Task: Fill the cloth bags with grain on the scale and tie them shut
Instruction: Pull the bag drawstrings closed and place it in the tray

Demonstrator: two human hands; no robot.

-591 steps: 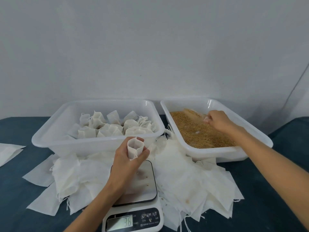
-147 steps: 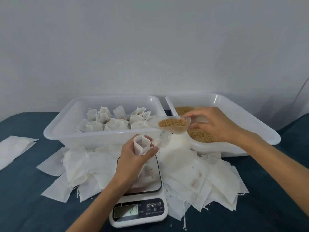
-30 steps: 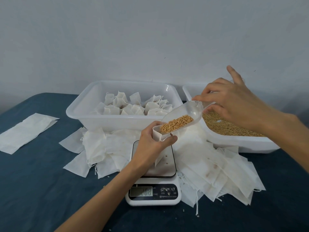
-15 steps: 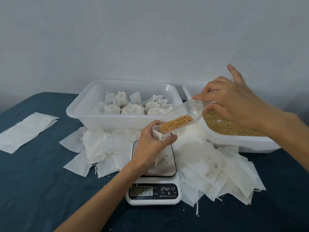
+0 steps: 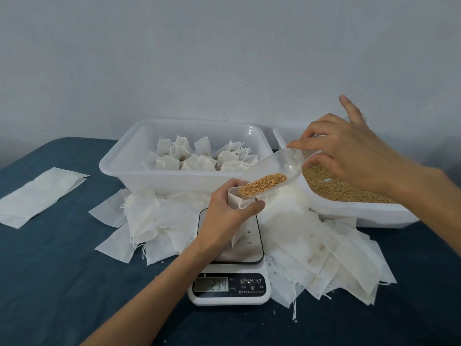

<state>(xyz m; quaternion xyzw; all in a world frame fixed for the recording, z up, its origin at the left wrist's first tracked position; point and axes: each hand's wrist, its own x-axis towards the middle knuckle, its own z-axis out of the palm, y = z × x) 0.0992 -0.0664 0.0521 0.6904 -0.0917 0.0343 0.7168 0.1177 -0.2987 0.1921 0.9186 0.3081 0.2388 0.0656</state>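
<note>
Over at the left edge of the dark blue table (image 5: 62, 283) a flat white cloth sheet (image 5: 40, 193) lies by itself, well apart from the rest. Next comes a white plastic tub (image 5: 139, 171) holding a cluster of filled, tied cloth bags (image 5: 202, 158), and in front of it a loose heap of empty bags (image 5: 154, 221) spreads across the table on both sides of the scale (image 5: 229, 285). The scale's display shows digits I cannot read surely. Above its platform the left hand (image 5: 224, 218) has fingers and thumb curled round an open cloth bag (image 5: 235, 199), gripping it just under the mouth, with the bag's lower end hanging down to the platform. The tip of a clear plastic scoop (image 5: 274, 168) rests at the bag's mouth, tilted downward, with a small load of golden grain (image 5: 262, 184) gathered at its low end. The right hand (image 5: 349, 156) pinches the scoop's handle between thumb and curled fingers, one finger sticking up and away. Behind and below that hand sits a second white tub (image 5: 361, 213) with a bed of the same grain. More empty bags fan out in front of it.
</note>
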